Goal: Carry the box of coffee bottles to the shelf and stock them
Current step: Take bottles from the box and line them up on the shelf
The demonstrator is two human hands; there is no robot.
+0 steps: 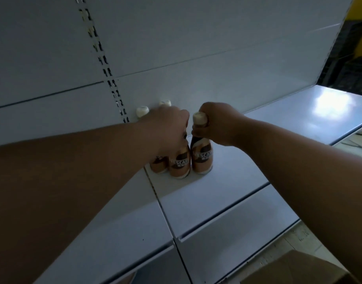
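At the bottom right corner, closest to the viewer, the brown flap of a cardboard box (294, 267) pokes into view below the shelving. Above it, two bare forearms reach forward over a white metal shelf (227, 201) built from flat panels with dark seams between them.

The right hand (217, 124) is clenched around the neck of a coffee bottle (201, 154), just under its cream-coloured cap; the bottle stands upright with its base on the shelf. Its tan and brown label shows the white letters "SCAF", the rest of the word cut off by the curve.

Just to the left, the left hand (167, 128) is closed over the top of a second bottle (179, 163), which touches the first one; its label reads "SCA". A third bottle (158, 165) stands beside it, mostly hidden by the left wrist.

Farther back, two cream bottle caps (142, 113) rise behind the left hand, close to the white back panel (176, 48) and its slotted upright strip (106, 66).
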